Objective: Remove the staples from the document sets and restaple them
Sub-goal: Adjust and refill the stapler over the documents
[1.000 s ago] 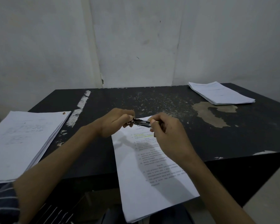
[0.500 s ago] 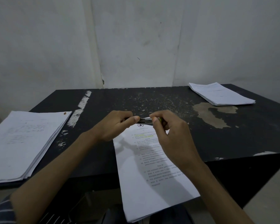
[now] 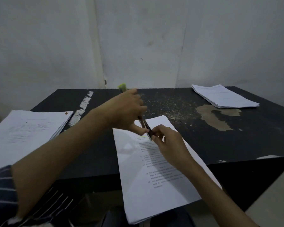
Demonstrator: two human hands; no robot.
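A document set (image 3: 154,185) of printed white pages lies in front of me, and its near end hangs over the front edge of the black table (image 3: 244,141). My left hand (image 3: 126,110) grips a slim dark stapler (image 3: 145,126) above the document's top. The stapler is tilted steeply, and its yellow-green end (image 3: 122,87) sticks up past my knuckles. My right hand (image 3: 169,145) pinches the stapler's lower metal end with fingertips and thumb, just over the page. Whether any staple is in the document's corner is hidden.
A thick stack of papers (image 3: 26,128) sits at the table's left edge. A thinner stack (image 3: 223,97) lies at the far right corner. The tabletop is scuffed, with worn patches and specks in the middle. A white wall stands close behind.
The stapler was held level between both hands; now my left hand has swung up and away, tilting it steeply with the green end raised, while my right hand keeps hold of the lower end.
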